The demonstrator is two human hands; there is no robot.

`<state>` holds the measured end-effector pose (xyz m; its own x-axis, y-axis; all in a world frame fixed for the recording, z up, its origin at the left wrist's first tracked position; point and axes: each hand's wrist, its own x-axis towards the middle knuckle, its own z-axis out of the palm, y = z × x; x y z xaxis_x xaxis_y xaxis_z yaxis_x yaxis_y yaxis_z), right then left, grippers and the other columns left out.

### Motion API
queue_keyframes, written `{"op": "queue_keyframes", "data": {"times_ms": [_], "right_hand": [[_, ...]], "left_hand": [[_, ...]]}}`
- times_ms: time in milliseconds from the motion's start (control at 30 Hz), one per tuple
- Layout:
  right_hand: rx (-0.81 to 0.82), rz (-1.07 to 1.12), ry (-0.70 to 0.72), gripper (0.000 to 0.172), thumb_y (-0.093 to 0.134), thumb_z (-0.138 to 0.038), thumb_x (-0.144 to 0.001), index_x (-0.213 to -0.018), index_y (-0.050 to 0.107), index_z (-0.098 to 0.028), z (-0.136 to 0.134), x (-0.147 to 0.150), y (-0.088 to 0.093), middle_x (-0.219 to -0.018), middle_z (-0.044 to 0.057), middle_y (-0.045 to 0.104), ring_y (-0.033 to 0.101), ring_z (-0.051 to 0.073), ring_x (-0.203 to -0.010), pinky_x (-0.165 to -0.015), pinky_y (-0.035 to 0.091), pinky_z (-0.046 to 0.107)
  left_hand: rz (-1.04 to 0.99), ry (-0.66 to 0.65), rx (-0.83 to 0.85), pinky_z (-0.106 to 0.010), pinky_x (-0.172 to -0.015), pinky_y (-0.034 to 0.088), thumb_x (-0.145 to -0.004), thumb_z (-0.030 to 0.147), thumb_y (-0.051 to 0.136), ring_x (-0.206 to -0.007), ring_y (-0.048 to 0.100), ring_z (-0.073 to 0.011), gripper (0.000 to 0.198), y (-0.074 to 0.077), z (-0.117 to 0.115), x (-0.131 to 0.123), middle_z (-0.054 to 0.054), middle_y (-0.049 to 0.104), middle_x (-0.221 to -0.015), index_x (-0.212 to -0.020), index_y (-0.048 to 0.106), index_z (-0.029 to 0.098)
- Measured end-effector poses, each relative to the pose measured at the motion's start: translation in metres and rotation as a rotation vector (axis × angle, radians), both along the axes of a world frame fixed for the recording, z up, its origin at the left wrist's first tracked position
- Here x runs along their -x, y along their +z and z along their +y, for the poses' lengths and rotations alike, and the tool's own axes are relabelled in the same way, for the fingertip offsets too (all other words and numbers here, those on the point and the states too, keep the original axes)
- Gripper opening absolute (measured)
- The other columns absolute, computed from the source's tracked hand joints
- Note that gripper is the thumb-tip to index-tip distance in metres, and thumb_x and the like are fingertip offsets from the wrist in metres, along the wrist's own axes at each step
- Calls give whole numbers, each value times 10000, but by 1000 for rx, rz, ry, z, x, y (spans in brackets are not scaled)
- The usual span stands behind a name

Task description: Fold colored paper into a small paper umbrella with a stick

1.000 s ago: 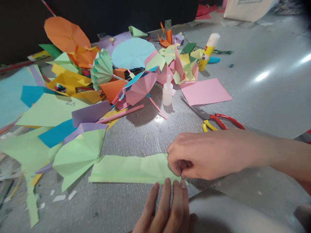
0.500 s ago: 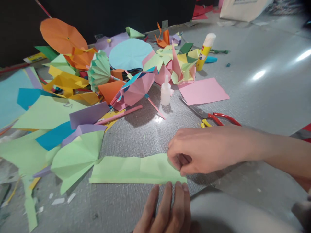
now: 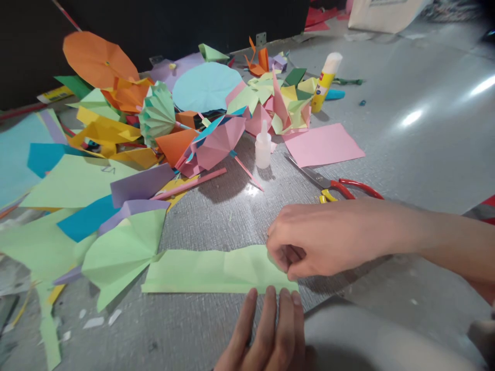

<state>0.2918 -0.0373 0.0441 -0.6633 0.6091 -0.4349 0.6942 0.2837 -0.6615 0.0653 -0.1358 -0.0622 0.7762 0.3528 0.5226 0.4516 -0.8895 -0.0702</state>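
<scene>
A light green paper strip [image 3: 204, 270] lies lengthwise on the grey surface, with a narrow fold along its near edge. My right hand [image 3: 309, 239] comes in from the right, fingers curled and closed on the strip's right end; the fingertips are partly hidden. From below, my left hand [image 3: 270, 330] reaches up with fingers stretched out, their tips touching the folded near edge. Beyond my right hand lie scissors [image 3: 320, 180] with red and yellow handles, blades apart. A small translucent squeeze bottle [image 3: 263, 149] stands upright near the middle.
Crumpled and folded coloured papers and paper umbrellas [image 3: 220, 141] are heaped at the left and back. A yellow glue stick [image 3: 325, 85] stands beside them, behind a pink paper sheet [image 3: 325, 144]. Green paper scraps [image 3: 124, 252] touch the strip's left end. A black panel [image 3: 185, 26] borders the back.
My left fingertips have slid very slightly up onto the strip's near edge. My right hand and the strip stay almost where they were.
</scene>
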Motion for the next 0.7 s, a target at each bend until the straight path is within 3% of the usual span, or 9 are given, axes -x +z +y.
{"op": "queue_keyframes", "data": {"times_ms": [333,533,700], "right_hand": [[11,16,9,133,693,-95,-825,-753,668,-204,0,0,-1,-790,-32,684,622,152,-828,-661,433,274],[-10,6,-10,197,712,-63,-824,-724,641,-216,-1,0,0,-810,-26,694,624,172,-849,-673,428,298],[13,-14,23,163,727,-120,-828,-763,611,-214,0,0,0,-834,-34,670,607,173,-896,-724,425,295]], "left_hand": [[-4,5,-3,-492,-1355,205,-1063,291,513,-1362,563,-260,333,-5,-1,1,-85,699,-1214,-1160,777,112],[-6,7,2,-496,-1347,211,-1060,277,508,-1180,627,-221,330,0,0,-1,-90,689,-1211,-1145,770,95],[-29,9,-3,-503,-1338,234,-1047,250,513,-1150,634,-223,316,-1,1,-3,-92,680,-1207,-1139,769,87]]}}
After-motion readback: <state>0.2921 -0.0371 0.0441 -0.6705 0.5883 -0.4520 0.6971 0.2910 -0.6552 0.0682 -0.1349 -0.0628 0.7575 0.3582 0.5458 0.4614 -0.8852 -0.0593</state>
